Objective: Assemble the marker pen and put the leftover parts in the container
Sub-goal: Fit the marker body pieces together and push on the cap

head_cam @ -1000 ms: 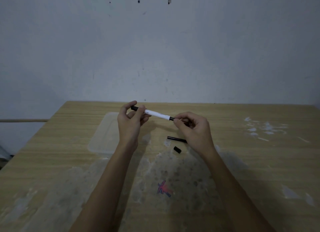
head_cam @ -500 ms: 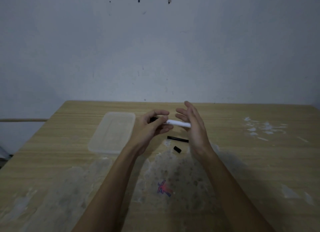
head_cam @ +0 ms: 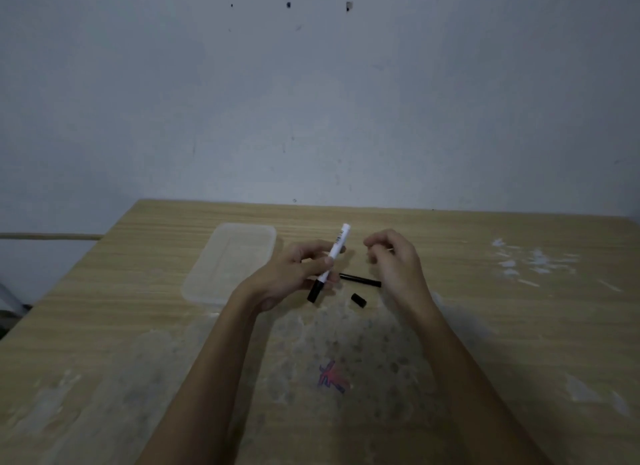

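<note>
**Mia:** Near the front of the desk [head_cam: 104,326] a red and blue scribble [head_cam: 331,380] is showing on the wood. Past it, what are the hands doing?

**Tom:** A little further out, the left hand [head_cam: 294,277] is holding the marker pen [head_cam: 330,262]. Its grip is closing around the white body, near the black end. The pen is tilting, with the black end pointing down at the desk and the white end pointing up and away.

**Mia:** And the right hand [head_cam: 398,267]?

**Tom:** It is floating just beside the pen, not touching it. Its fingers are curling in loosely. It is blurry, so I cannot tell if it is pinching something tiny.

**Mia:** What is lying between the hands?

**Tom:** A small black cap [head_cam: 358,300] and a thin black stick [head_cam: 360,280] are resting on the desk.

**Mia:** So which step is this?

**Tom:** I am guessing the pen is still being put together. Next, the right hand is probably needing to pick up a black piece and line it up with the pen's open end.

**Mia:** And further back?

**Tom:** The clear container [head_cam: 230,260] is waiting, left of the hands, looking empty. The leftover parts are not going in yet.
</note>
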